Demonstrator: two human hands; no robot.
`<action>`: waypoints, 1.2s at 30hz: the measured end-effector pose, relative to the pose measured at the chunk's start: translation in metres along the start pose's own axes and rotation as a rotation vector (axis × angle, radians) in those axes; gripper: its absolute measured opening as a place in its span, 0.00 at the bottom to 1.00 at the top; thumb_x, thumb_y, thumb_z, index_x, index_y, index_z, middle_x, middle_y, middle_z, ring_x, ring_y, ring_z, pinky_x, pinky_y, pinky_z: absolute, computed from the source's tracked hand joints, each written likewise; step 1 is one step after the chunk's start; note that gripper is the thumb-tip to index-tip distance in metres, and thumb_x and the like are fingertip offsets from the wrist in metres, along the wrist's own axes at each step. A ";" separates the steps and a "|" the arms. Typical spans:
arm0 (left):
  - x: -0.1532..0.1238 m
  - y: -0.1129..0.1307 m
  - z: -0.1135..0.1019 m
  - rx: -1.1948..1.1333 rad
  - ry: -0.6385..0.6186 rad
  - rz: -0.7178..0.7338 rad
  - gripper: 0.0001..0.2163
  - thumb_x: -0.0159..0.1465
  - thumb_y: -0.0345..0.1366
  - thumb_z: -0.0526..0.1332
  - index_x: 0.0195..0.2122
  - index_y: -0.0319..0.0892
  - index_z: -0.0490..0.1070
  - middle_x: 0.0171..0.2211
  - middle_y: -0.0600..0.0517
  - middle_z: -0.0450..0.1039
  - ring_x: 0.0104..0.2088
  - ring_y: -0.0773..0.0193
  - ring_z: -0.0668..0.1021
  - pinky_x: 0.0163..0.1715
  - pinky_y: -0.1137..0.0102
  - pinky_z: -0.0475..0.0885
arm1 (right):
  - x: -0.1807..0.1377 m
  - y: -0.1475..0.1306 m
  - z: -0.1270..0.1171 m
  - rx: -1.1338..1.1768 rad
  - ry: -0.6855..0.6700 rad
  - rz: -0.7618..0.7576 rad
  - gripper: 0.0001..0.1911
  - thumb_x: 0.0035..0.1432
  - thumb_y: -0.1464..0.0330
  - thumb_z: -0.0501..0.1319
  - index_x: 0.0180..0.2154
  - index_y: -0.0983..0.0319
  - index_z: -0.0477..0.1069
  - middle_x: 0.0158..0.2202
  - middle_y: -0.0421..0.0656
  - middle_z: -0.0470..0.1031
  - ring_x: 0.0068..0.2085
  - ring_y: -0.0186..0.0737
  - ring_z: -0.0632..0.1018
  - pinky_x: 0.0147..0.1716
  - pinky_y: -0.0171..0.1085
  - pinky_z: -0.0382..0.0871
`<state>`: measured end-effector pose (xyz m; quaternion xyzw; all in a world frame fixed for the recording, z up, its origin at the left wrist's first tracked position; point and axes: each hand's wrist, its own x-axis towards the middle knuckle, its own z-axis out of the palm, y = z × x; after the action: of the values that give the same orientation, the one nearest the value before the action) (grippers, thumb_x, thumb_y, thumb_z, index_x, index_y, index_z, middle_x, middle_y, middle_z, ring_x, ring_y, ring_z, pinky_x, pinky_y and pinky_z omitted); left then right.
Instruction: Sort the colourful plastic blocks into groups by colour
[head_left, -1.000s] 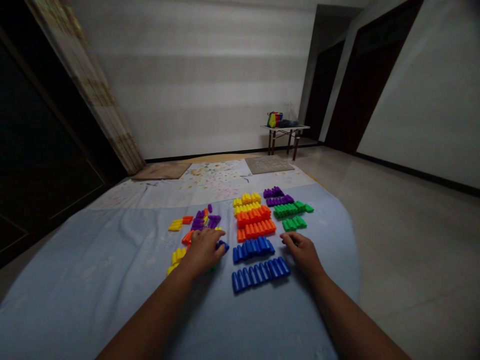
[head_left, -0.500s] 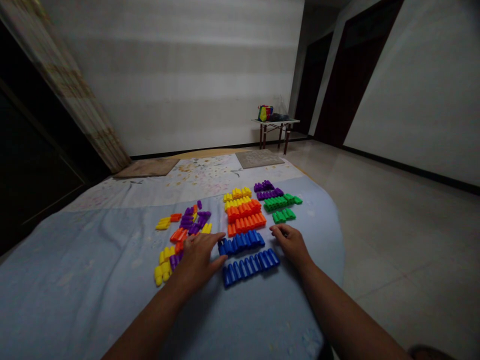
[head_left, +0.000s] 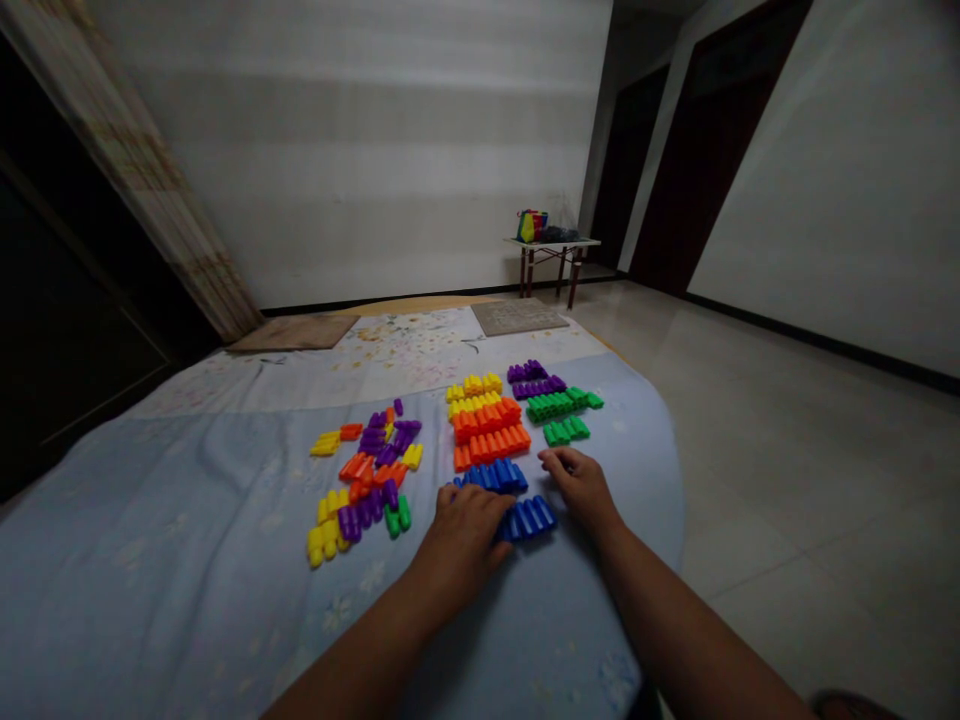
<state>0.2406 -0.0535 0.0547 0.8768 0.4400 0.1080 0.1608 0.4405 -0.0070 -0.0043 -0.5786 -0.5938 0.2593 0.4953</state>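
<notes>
My left hand (head_left: 466,530) reaches over the left part of the nearer row of blue bullet-shaped plastic pieces (head_left: 532,518), touching them, its fingers on the far side and its thumb apart on the near side. It hides that end of the row. Just beyond lies a second blue row (head_left: 495,477), partly behind my fingers. My right hand (head_left: 579,482) rests on the cloth to the right of the blue rows. Its fingers are curled in, and nothing shows in them. Rows of orange pieces (head_left: 491,447) and yellow pieces (head_left: 474,404) lie farther back.
Green pieces (head_left: 566,430) and purple pieces (head_left: 538,388) lie in rows at the back right. Left of my hand is a loose mixed group with yellow pieces (head_left: 326,540) and purple ones. Two flat boards (head_left: 519,318) lie at the table's far edge. A small table (head_left: 559,242) stands beyond.
My left hand has moved right and slightly nearer, from the left end of the farther blue row onto the nearer one. Green pieces at the left are now uncovered. My right hand stays put.
</notes>
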 end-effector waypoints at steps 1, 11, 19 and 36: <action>0.001 0.001 0.001 -0.006 -0.001 -0.002 0.20 0.55 0.36 0.60 0.49 0.49 0.62 0.48 0.50 0.69 0.49 0.56 0.66 0.49 0.55 0.53 | 0.000 0.000 0.000 0.004 0.000 0.000 0.17 0.53 0.57 0.54 0.29 0.63 0.73 0.26 0.44 0.75 0.29 0.40 0.73 0.30 0.35 0.64; -0.016 -0.019 -0.017 -0.002 0.185 -0.111 0.18 0.58 0.46 0.55 0.48 0.49 0.64 0.47 0.50 0.69 0.50 0.57 0.67 0.51 0.58 0.54 | -0.001 -0.001 -0.001 0.020 0.000 0.005 0.17 0.53 0.58 0.54 0.29 0.63 0.73 0.27 0.44 0.75 0.31 0.40 0.74 0.31 0.35 0.65; -0.039 -0.042 -0.014 0.005 0.027 -0.290 0.22 0.53 0.51 0.58 0.46 0.46 0.66 0.43 0.49 0.70 0.45 0.56 0.70 0.45 0.60 0.60 | -0.001 0.001 0.000 0.004 -0.005 0.001 0.16 0.53 0.58 0.54 0.29 0.63 0.73 0.27 0.44 0.75 0.30 0.40 0.74 0.30 0.35 0.65; -0.040 -0.045 -0.006 -0.066 -0.030 -0.255 0.16 0.53 0.43 0.59 0.42 0.48 0.68 0.40 0.50 0.68 0.42 0.59 0.70 0.44 0.64 0.62 | -0.001 0.000 0.000 0.013 0.007 0.003 0.15 0.53 0.59 0.54 0.28 0.63 0.74 0.26 0.43 0.75 0.30 0.39 0.74 0.30 0.34 0.65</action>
<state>0.1823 -0.0595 0.0418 0.8096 0.5416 0.0881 0.2084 0.4404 -0.0077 -0.0042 -0.5770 -0.5896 0.2619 0.5007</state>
